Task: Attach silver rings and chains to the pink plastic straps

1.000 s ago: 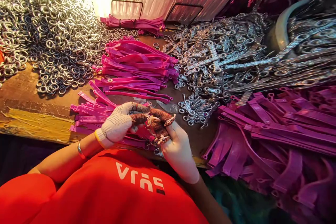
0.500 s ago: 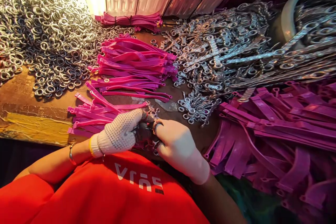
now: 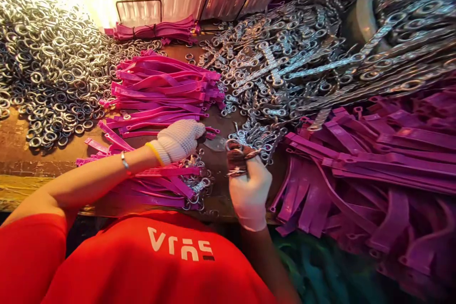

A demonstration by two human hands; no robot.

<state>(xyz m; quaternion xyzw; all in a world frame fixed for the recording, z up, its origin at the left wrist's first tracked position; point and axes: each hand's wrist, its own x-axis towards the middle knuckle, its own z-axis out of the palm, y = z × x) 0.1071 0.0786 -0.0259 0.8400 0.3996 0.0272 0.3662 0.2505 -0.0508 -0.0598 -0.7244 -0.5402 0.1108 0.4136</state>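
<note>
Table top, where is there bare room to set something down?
Bare table shows at the left front edge, below the ring pile and left of the pink straps. A small gap lies between the left hand and right hand. Elsewhere clips and purple straps crowd it.

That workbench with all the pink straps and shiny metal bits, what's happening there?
A person in a red shirt works at a workbench with both hands gloved. The left hand reaches over a spread of pink plastic straps that have metal clasps at their ends. The right hand grips small metal clasps at the edge of a clasp pile. A heap of metal rings lies to the left, a stack of pink straps sits in the middle, and purple straps pile up on the right.
</note>
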